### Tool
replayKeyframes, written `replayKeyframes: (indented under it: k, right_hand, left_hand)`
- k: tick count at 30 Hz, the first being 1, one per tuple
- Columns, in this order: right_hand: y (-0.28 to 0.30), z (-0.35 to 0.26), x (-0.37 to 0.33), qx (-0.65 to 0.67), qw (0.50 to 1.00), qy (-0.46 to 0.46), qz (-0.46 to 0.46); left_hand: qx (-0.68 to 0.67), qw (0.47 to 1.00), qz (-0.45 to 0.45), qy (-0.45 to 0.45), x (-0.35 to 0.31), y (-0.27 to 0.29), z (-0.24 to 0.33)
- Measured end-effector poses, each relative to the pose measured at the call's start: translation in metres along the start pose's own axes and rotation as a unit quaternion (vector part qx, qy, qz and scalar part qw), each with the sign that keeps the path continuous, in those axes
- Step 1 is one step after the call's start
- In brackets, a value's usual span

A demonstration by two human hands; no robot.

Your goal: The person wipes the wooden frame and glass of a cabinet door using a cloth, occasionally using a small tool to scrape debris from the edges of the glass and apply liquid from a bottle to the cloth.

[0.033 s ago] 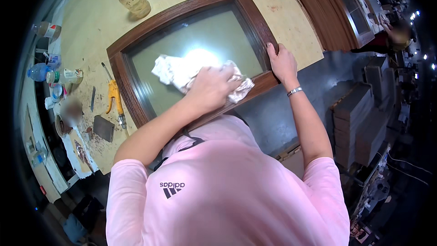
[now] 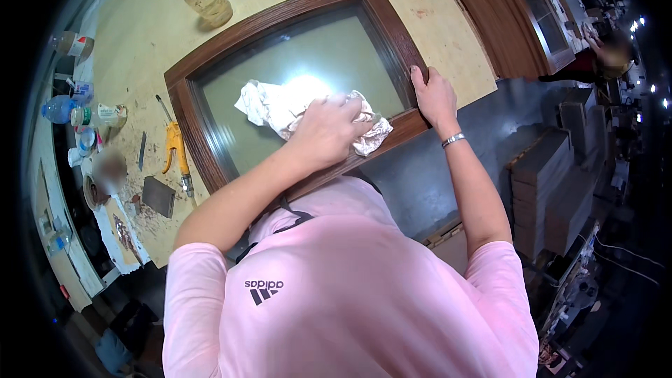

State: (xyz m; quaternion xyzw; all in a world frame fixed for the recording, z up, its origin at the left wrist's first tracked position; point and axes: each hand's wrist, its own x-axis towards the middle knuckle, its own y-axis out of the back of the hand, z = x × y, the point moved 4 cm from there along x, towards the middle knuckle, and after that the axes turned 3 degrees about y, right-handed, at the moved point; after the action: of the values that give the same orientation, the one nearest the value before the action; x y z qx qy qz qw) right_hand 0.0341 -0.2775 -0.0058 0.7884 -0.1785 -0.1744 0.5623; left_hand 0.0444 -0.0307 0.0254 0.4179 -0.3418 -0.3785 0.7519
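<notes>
A brown wooden frame (image 2: pixel 392 28) with a glass pane (image 2: pixel 329 42) lies on the workbench in front of me. My left hand (image 2: pixel 323 133) is closed on a crumpled white cloth (image 2: pixel 269 108), pressed over the lower part of the pane near the frame's near rail. Part of the cloth sticks out on both sides of the fingers. At the frame's right side, my right hand (image 2: pixel 435 101) grips the edge near the corner, thumb on top and some fingers hidden. A bright light reflection sits on the glass just beyond the cloth.
Left of the frame lie a yellow-handled tool (image 2: pixel 176 150), a dark square block (image 2: pixel 159 197) and several bottles. A capped jar of yellowish liquid (image 2: pixel 208 3) stands beyond it. Brown wooden panels (image 2: pixel 493 14) are stacked at the far right. A person (image 2: pixel 612 56) is in the background.
My left hand and the cloth have shifted very slightly upward on the glass. My right hand and the frame have stayed in place.
</notes>
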Motion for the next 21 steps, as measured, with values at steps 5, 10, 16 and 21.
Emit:
replayKeyframes:
  k: [5,10,16,21]
  right_hand:
    - [0.002,0.010,0.000,0.005,1.000,-0.022,-0.005]
    - [0.004,0.009,-0.001,0.005,1.000,-0.028,0.009]
    - [0.003,-0.001,-0.001,0.001,1.000,-0.010,0.014]
    - [0.003,0.004,-0.002,0.003,1.000,-0.021,0.008]
  left_hand:
    - [-0.027,0.999,-0.021,0.024,-0.076,0.034,-0.020]
    - [0.079,0.989,0.036,0.118,-0.042,0.060,-0.074]
    - [0.144,0.986,0.054,0.063,0.067,0.007,-0.082]
    - [0.227,0.956,0.119,0.141,-0.036,0.062,-0.161]
